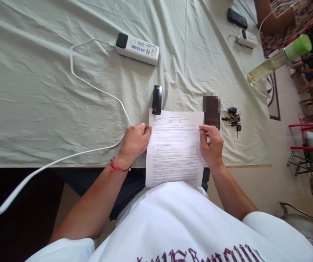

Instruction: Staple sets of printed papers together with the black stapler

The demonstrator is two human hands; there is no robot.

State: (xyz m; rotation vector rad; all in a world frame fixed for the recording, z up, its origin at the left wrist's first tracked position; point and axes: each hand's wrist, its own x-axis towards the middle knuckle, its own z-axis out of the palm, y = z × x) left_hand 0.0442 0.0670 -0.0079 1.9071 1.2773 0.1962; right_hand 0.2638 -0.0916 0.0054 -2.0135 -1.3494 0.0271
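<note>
Wrinkled pale green cloth (49, 91) covers the table in front of me. Both hands pinch a white printed paper sheet (175, 149) at the table's near edge: my left hand (135, 140) grips its left margin, my right hand (212, 145) its right margin. Just beyond lie a small black stapler (156, 99), a dark phone (211, 112) and a bunch of keys (233, 117).

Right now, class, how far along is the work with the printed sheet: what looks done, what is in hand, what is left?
Done: the printed sheet lies flat and unfolded, its top on the cloth-covered table, its bottom hanging over the near edge.

In hand: the left hand grips its left edge and the right hand its right edge.

Left: no crease or fold shows yet; the stapler, the dark phone and the keys lie untouched beyond it.
</note>
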